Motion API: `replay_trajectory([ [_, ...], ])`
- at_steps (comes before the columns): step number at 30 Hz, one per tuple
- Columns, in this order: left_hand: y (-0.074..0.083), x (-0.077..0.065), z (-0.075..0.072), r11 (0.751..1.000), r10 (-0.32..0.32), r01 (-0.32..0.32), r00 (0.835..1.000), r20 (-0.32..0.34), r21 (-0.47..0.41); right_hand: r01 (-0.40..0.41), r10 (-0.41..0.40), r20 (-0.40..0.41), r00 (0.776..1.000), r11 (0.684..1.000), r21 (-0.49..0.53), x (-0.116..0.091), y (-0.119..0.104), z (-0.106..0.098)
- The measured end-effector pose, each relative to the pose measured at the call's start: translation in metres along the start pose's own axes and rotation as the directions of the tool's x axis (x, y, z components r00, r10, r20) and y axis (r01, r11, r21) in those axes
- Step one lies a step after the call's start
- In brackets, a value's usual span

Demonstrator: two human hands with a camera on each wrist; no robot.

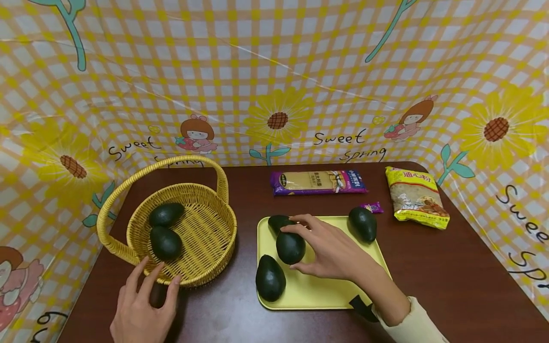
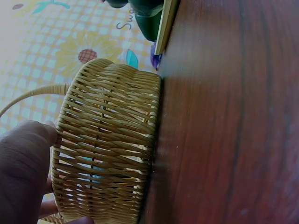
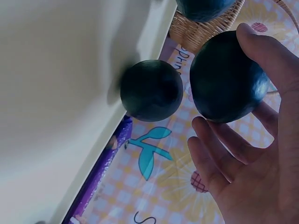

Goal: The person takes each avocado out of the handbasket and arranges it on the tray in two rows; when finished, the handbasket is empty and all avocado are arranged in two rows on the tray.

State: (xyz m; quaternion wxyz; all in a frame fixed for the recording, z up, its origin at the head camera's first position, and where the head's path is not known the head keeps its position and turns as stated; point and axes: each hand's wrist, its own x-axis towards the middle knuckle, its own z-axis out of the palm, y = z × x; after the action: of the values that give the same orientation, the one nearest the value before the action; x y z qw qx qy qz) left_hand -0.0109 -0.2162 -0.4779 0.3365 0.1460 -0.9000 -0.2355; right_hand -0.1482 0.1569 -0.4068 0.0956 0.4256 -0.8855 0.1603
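Observation:
My right hand (image 1: 332, 247) pinches a dark green avocado (image 1: 290, 248) between thumb and fingers over the yellow tray (image 1: 317, 293). In the right wrist view the held avocado (image 3: 229, 77) is apart from the tray, with another avocado (image 3: 152, 91) beside it. On the tray, one avocado (image 1: 279, 224) sits partly hidden behind the held one, one (image 1: 270, 278) at the front left and one (image 1: 362, 225) at the back right. My left hand (image 1: 143, 305) rests at the near rim of the wicker basket (image 1: 225, 247), fingers spread and loosely bent. Two avocados (image 1: 166, 243) lie inside the basket.
Behind the tray lies a purple pasta packet (image 1: 319, 182), with a small purple wrapped item (image 1: 372, 207) near the tray's back right corner. A yellow bag of pasta (image 1: 417, 197) lies at the right. The basket's tall handle (image 1: 163, 164) arches up. A patterned cloth (image 1: 274, 62) hangs behind the table.

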Motion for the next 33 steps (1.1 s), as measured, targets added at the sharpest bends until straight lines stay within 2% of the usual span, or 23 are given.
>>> replay_trajectory([
  [15, 0.002, 0.0, 0.0, 1.0, -0.02, 0.019, 1.0, 0.016, 0.009, -0.054, 0.054, 0.008, 0.999, 0.998, -0.011, -0.032, 0.005, -0.004],
  [26, 0.002, 0.001, 0.0, 0.999, -0.033, 0.033, 0.999, 0.03, 0.007, -0.056, 0.054, -0.04, 0.998, 0.997, -0.055, -0.057, 0.012, -0.001],
  [33, 0.001, 0.0, 0.001, 1.0, -0.03, 0.03, 0.999, 0.021, 0.003, -0.1, 0.099, -0.026, 0.995, 0.993, -0.056, -0.072, 0.011, -0.003],
])
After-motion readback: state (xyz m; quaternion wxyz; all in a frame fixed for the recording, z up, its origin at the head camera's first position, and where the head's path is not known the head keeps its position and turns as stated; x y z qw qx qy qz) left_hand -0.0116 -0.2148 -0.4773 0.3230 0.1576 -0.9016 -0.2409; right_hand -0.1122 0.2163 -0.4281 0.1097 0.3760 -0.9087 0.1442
